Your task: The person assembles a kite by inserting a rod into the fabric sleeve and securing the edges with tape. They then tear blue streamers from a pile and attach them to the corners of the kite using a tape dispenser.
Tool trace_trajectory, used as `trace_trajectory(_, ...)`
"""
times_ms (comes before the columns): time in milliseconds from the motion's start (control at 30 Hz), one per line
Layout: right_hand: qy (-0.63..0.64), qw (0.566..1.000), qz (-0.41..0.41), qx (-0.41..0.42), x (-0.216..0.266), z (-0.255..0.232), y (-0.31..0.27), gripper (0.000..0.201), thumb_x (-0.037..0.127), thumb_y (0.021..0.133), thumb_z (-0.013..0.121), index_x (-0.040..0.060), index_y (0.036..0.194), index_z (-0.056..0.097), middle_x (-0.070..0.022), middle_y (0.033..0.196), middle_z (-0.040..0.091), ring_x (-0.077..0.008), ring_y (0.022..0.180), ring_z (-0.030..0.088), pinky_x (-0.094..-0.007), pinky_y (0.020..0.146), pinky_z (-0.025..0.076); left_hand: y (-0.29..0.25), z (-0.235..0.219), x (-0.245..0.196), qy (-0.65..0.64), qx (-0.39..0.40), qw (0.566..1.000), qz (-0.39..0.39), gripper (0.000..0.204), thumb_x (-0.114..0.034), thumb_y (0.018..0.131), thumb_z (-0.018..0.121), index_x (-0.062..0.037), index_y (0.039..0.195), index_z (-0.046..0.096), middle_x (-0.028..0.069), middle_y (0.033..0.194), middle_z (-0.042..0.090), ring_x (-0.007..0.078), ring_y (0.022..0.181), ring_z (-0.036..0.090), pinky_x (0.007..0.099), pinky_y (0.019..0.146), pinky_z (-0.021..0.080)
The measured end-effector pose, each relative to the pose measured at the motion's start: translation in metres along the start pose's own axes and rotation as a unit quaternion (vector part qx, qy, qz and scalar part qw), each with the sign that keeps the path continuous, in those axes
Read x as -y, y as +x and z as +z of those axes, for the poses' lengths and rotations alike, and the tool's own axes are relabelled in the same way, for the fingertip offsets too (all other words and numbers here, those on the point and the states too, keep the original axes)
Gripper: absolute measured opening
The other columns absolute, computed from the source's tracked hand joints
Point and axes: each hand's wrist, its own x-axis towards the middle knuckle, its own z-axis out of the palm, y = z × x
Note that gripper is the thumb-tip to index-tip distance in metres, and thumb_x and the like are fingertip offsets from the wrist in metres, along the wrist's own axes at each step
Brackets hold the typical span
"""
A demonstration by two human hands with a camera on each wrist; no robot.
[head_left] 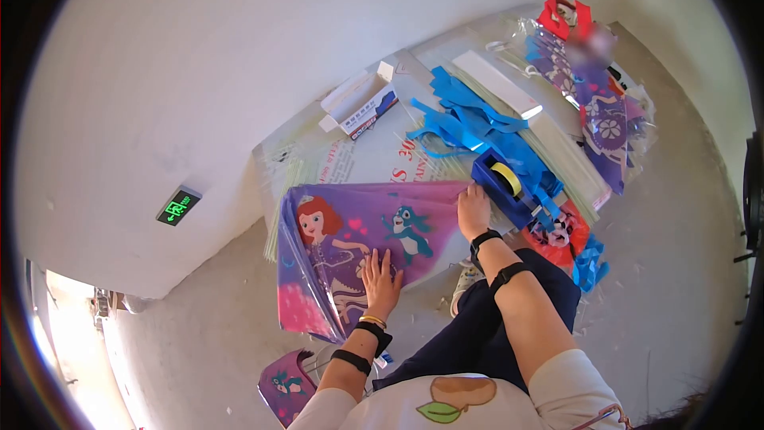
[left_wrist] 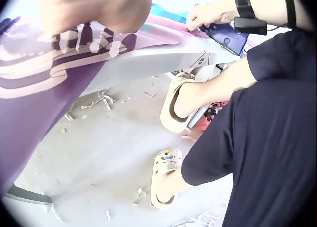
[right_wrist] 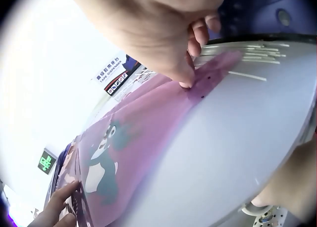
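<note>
A stack of pink and purple printed sheets, like kite sails, lies on the table with a princess and a teal rabbit on top. My left hand rests on the princess print, fingers spread. At the narrow right corner, my right hand pinches the sheet's edge. The right wrist view shows its fingertips on the pink corner, fingers curled. Just beyond that hand stands a blue tape dispenser with a yellow roll. Thin pale rods lie beside the corner.
Blue ribbons and a long white box lie behind the dispenser. An opened tape dispenser carton sits at the back. More printed sheets are heaped at the far right. Scraps litter the floor.
</note>
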Motion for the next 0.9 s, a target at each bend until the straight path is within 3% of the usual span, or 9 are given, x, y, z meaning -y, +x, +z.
trace_trajectory(33,-0.02,0.999,-0.015,-0.047,-0.002,0.0,0.001,0.019,0.013,0.087,0.054,0.0076,0.103,0.064,-0.0088,0.103,0.059,-0.0265,0.108,0.054,-0.0393,0.088,0.047,0.002,0.002,0.0,0.013,0.001,1.0,-0.002,0.063,-0.037,0.095,0.056,-0.0133,0.149,0.035,0.0198,0.153,0.03,0.0409,0.142,0.025,0.0552,0.116,0.019)
trace_trajectory(133,0.051,0.998,-0.033,0.01,-0.004,-0.018,0.017,0.014,0.012,0.086,0.054,0.0087,0.097,0.063,-0.009,0.101,0.06,-0.0261,0.107,0.055,-0.0399,0.086,0.046,0.011,0.004,-0.003,0.03,0.008,0.999,-0.008,0.063,-0.039,0.096,0.054,-0.0152,0.151,0.033,0.019,0.155,0.027,0.0409,0.144,0.023,0.0587,0.116,0.015)
trace_trajectory(367,0.103,0.994,-0.034,-0.005,0.007,0.006,0.06,0.016,0.011,0.087,0.053,0.0093,0.101,0.061,-0.0079,0.101,0.06,-0.0241,0.108,0.055,-0.0401,0.091,0.043,0.03,0.004,-0.002,0.044,0.022,0.998,-0.036,0.064,-0.042,0.097,0.05,-0.0181,0.153,0.03,0.0177,0.158,0.022,0.0403,0.146,0.017,0.0633,0.115,0.01)
trace_trajectory(433,0.136,0.978,-0.151,-0.047,0.0,0.019,0.057,0.019,0.011,0.088,0.053,0.0098,0.105,0.061,-0.0065,0.102,0.06,-0.0232,0.109,0.054,-0.0401,0.094,0.041,0.032,0.006,-0.003,0.057,0.04,0.997,-0.044,0.064,-0.041,0.097,0.05,-0.0183,0.153,0.029,0.0174,0.158,0.02,0.0398,0.147,0.015,0.0635,0.115,0.01)
trace_trajectory(567,0.071,0.978,-0.184,-0.064,-0.004,0.014,0.055,0.022,0.017,0.086,0.061,0.0105,0.106,0.062,-0.0051,0.106,0.058,-0.0226,0.11,0.052,-0.0397,0.096,0.039,0.032,0.01,-0.001,0.059,0.037,0.997,-0.043,0.064,-0.041,0.097,0.05,-0.0185,0.153,0.028,0.0167,0.159,0.02,0.0391,0.147,0.014,0.0637,0.115,0.009)
trace_trajectory(733,0.061,0.987,-0.142,0.043,0.003,-0.006,0.053,0.034,0.028,0.076,0.074,0.0107,0.104,0.064,-0.005,0.11,0.055,-0.0232,0.111,0.049,-0.0376,0.091,0.039,0.027,0.011,0.003,0.048,0.02,0.998,-0.028,0.063,-0.039,0.097,0.05,-0.0176,0.152,0.03,0.016,0.159,0.02,0.0373,0.147,0.015,0.0632,0.115,0.009)
trace_trajectory(900,0.019,0.983,-0.175,0.052,0.004,-0.002,0.036,0.034,0.028,0.078,0.074,0.0086,0.103,0.063,-0.0063,0.107,0.056,-0.0238,0.108,0.051,-0.0391,0.088,0.041,0.019,0.0,0.006,0.046,0.03,0.998,-0.006,0.064,-0.038,0.094,0.055,-0.0168,0.151,0.034,0.0156,0.157,0.024,0.0369,0.147,0.017,0.0619,0.116,0.008)
